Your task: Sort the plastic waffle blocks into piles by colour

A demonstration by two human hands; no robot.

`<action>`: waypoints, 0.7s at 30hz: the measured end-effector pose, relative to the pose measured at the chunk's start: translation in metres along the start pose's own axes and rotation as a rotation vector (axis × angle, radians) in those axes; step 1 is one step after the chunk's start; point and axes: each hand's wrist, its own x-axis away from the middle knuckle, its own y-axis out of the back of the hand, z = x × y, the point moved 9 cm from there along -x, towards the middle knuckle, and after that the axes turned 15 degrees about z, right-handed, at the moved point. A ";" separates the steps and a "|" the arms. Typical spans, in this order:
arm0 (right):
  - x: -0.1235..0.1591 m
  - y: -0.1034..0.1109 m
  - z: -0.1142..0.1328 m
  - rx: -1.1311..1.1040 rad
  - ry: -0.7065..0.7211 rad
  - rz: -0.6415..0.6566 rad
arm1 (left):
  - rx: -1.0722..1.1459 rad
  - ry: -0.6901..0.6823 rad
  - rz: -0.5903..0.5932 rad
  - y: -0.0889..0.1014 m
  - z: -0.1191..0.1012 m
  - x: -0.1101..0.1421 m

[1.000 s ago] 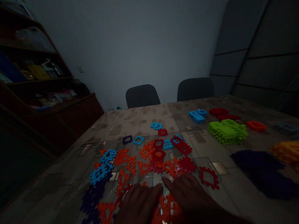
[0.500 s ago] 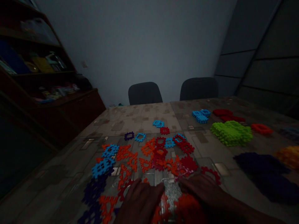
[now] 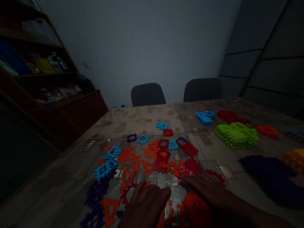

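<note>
My left hand point(image 3: 148, 202) reaches in at the bottom centre, palm down with fingers stretched forward. It lies beside a red ring-shaped toothed piece point(image 3: 125, 197) and over some orange pieces. My right hand point(image 3: 204, 188) comes in from the right, its fingers extended flat and pointing left. Under it sits a cluster of orange toothed pieces point(image 3: 196, 209), and a pinkish piece point(image 3: 186, 171) lies just beyond its fingertips. Between both hands a patch of shiny table cover shows. The undersides of both hands are hidden, and the picture is dark.
Loose orange, red, blue and purple interlocking pieces point(image 3: 128, 154) spread over the table point(image 3: 78, 167). On the right are a lime-green pile point(image 3: 236, 134), a dark blue pile point(image 3: 268, 177), a light-blue stack point(image 3: 204, 117) and red pieces point(image 3: 232, 117). Two chairs point(image 3: 148, 94) stand behind; shelves point(image 3: 42, 76) at left.
My left hand has shifted slightly to the right, and its thumb is a little nearer my right hand. The pieces on the table look unchanged.
</note>
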 end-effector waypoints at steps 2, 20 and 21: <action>-0.003 -0.005 -0.011 -0.016 -0.022 0.042 | -0.019 0.001 -0.004 -0.006 0.000 0.001; -0.004 0.000 0.017 0.170 0.076 -0.049 | 0.065 0.100 0.037 0.010 0.008 0.013; -0.005 0.003 0.023 0.168 0.050 -0.056 | 0.051 0.079 0.027 0.011 0.008 0.013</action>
